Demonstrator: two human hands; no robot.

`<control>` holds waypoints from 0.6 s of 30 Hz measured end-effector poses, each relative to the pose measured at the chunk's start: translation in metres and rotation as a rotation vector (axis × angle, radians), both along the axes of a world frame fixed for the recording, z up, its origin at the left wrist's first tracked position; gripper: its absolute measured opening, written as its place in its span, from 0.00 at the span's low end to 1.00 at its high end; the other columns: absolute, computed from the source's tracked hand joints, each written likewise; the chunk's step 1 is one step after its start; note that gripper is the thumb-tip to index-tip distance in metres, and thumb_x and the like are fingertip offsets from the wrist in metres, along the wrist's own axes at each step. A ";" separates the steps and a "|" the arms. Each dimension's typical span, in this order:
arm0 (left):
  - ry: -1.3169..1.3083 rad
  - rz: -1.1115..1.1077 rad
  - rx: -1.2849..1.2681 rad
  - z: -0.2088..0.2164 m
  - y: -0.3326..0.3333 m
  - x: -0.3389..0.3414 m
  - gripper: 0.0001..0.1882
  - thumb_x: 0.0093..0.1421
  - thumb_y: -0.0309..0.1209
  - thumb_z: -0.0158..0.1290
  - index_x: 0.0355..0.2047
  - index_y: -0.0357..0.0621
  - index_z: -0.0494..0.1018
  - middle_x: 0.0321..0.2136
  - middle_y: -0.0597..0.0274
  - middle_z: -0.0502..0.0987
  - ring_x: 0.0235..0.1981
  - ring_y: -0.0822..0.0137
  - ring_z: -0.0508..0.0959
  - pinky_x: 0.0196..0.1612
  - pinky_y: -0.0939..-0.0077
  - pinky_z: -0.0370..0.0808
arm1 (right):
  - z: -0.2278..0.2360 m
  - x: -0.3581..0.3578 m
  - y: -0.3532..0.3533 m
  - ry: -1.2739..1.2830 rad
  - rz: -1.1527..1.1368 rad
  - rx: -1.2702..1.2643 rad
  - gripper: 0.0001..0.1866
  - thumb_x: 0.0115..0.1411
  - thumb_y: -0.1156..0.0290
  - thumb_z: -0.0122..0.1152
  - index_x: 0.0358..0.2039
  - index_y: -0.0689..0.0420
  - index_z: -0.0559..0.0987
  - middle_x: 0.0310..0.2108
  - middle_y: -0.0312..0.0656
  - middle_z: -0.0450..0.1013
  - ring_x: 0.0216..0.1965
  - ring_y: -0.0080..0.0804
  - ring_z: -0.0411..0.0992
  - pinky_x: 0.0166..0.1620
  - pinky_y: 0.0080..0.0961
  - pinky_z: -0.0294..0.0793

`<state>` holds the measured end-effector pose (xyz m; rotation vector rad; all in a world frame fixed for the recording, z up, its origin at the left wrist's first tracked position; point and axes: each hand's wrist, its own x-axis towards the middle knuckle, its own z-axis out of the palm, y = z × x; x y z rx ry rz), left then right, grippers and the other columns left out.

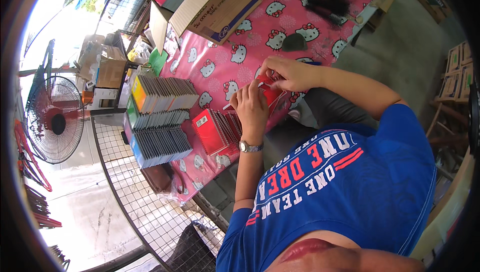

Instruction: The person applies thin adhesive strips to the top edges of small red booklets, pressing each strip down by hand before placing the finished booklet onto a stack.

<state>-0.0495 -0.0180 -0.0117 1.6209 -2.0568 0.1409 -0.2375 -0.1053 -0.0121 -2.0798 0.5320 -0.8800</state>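
Note:
A red notebook (273, 97) is between my two hands at the near edge of the table, partly covered by my fingers. My left hand (250, 108), with a wristwatch above it, has its fingers bent over the left side of the notebook. Across the top edge, my right hand (289, 74) is closed, thumb and fingertips pinched on the cover. Just left of my left hand lies a slanted row of red spiral notebooks (212, 132). Farther left stand tall stacks of spiral notebooks (162, 94) with yellow, green and blue covers.
A pink patterned cloth (197, 69) covers the table. At the back are an open cardboard box (222, 14), black bristly brushes (327, 7) and a dark green rounded piece (294, 42). A brown leather bag (157, 178) sits by the left corner; a fan (55, 122) stands beyond.

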 end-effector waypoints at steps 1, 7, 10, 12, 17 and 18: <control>-0.001 -0.006 0.002 0.001 0.000 -0.001 0.14 0.60 0.30 0.52 0.46 0.43 0.71 0.38 0.56 0.76 0.45 0.56 0.74 0.55 0.57 0.61 | 0.007 0.000 0.001 0.094 -0.029 0.074 0.18 0.61 0.65 0.60 0.50 0.55 0.71 0.33 0.47 0.75 0.35 0.47 0.77 0.37 0.38 0.75; -0.038 0.010 0.068 0.005 0.007 -0.003 0.13 0.59 0.31 0.53 0.44 0.43 0.71 0.38 0.56 0.77 0.46 0.56 0.74 0.55 0.56 0.61 | 0.020 0.008 0.021 0.266 -0.112 -0.099 0.16 0.60 0.70 0.58 0.48 0.56 0.71 0.39 0.48 0.75 0.37 0.49 0.76 0.39 0.41 0.75; 0.018 -0.009 0.076 0.001 0.011 0.004 0.12 0.60 0.32 0.53 0.43 0.44 0.72 0.38 0.57 0.77 0.45 0.57 0.74 0.57 0.55 0.60 | 0.025 0.011 -0.006 0.285 -0.061 0.243 0.16 0.59 0.74 0.55 0.49 0.57 0.71 0.40 0.46 0.75 0.38 0.46 0.77 0.41 0.40 0.75; 0.037 -0.035 0.086 0.004 0.008 0.002 0.10 0.61 0.33 0.53 0.42 0.44 0.72 0.37 0.57 0.77 0.45 0.56 0.75 0.60 0.54 0.59 | -0.024 -0.007 -0.067 0.247 -0.130 0.083 0.15 0.59 0.74 0.53 0.47 0.57 0.74 0.45 0.50 0.74 0.46 0.47 0.75 0.47 0.43 0.74; 0.028 -0.068 0.066 0.002 0.006 0.006 0.07 0.63 0.31 0.52 0.40 0.45 0.73 0.36 0.60 0.78 0.43 0.58 0.75 0.61 0.56 0.59 | -0.106 -0.068 -0.117 0.758 -0.210 -0.133 0.17 0.51 0.70 0.59 0.42 0.58 0.80 0.53 0.57 0.67 0.54 0.51 0.69 0.55 0.43 0.69; 0.056 -0.067 0.088 0.003 0.007 0.006 0.06 0.63 0.31 0.52 0.39 0.45 0.73 0.36 0.61 0.78 0.43 0.58 0.75 0.62 0.56 0.59 | -0.109 -0.069 -0.109 0.811 -0.271 0.000 0.18 0.48 0.68 0.62 0.41 0.59 0.80 0.53 0.58 0.65 0.54 0.53 0.68 0.56 0.43 0.68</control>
